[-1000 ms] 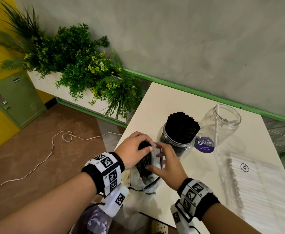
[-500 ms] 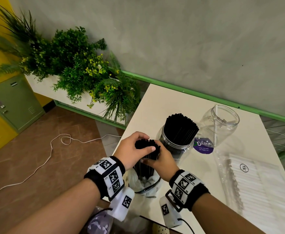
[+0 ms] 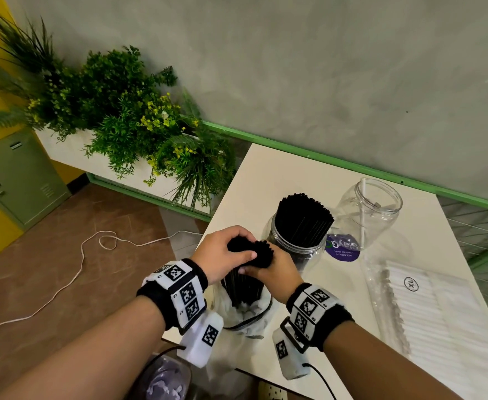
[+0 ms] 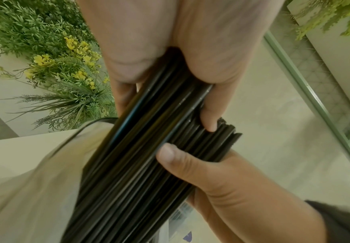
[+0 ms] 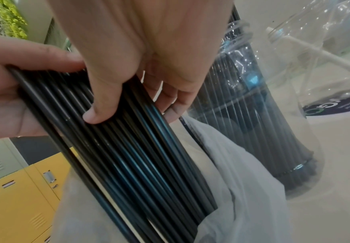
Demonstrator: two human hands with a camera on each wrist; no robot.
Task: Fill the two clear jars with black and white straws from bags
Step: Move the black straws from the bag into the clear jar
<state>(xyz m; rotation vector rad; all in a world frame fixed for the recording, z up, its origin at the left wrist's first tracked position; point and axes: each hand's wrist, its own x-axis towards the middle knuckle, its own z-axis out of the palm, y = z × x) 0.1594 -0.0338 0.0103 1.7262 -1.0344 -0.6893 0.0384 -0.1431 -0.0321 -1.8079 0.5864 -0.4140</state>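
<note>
Both hands grip one bundle of black straws (image 3: pixel 244 284) (image 4: pixel 132 164) (image 5: pixel 132 148) whose lower ends stand in a clear plastic bag (image 3: pixel 245 316) (image 5: pixel 238 189) at the table's near-left edge. My left hand (image 3: pixel 225 252) wraps the top from the left, and my right hand (image 3: pixel 271 269) holds it from the right. Behind them stands a clear jar (image 3: pixel 297 238) (image 5: pixel 263 131) packed with black straws. To its right, a second clear jar (image 3: pixel 367 215) holds one white straw. A clear bag of white straws (image 3: pixel 439 313) lies flat on the right.
The white table (image 3: pixel 266 180) ends just left of my hands. A planter with green plants (image 3: pixel 127 122) stands beyond that edge. A white cable (image 3: pixel 72 281) lies on the brown floor. A purple label (image 3: pixel 342 249) lies between the jars.
My right hand moved from beside the bundle to grip it. Both hands have drawn the black straws upward, further out of the bag.
</note>
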